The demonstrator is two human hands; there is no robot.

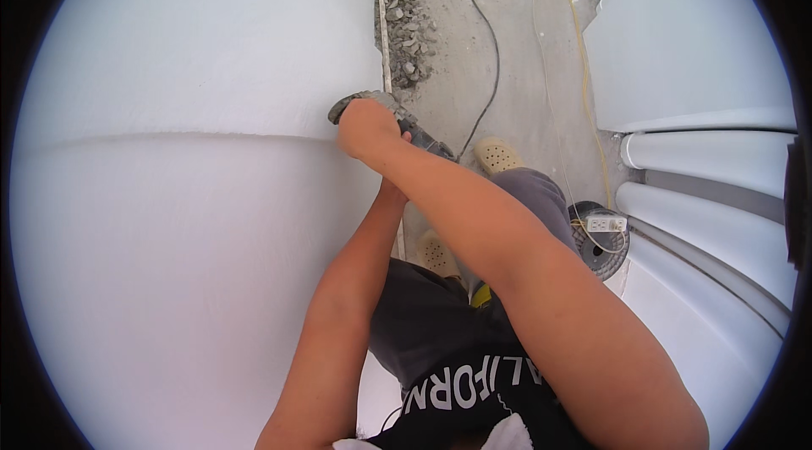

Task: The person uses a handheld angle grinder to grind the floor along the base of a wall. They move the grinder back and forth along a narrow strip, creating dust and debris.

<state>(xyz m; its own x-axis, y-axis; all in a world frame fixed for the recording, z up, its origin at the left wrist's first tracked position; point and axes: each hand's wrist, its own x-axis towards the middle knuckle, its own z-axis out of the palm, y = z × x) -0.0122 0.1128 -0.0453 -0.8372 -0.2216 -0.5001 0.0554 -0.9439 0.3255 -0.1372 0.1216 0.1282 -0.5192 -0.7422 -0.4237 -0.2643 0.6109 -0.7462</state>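
My right hand [365,128] is closed over the front of a dusty grey angle grinder [431,142]. My left hand [407,138] is mostly hidden beneath the right wrist; only its fingertips show, against the grinder's body. The tool's dark rounded head [341,106] lies over the edge of a large white surface [194,222]. Whether it touches that surface, I cannot tell. A dark cable [486,99] runs from the grinder's rear end and loops across the floor.
A strip of broken rubble [408,35] lies along the white surface's far edge. On the right, a cord reel [598,251] carries a white power strip [606,222]. A yellow cord [584,52] crosses the concrete floor [516,35] near several white rounded pieces [702,151].
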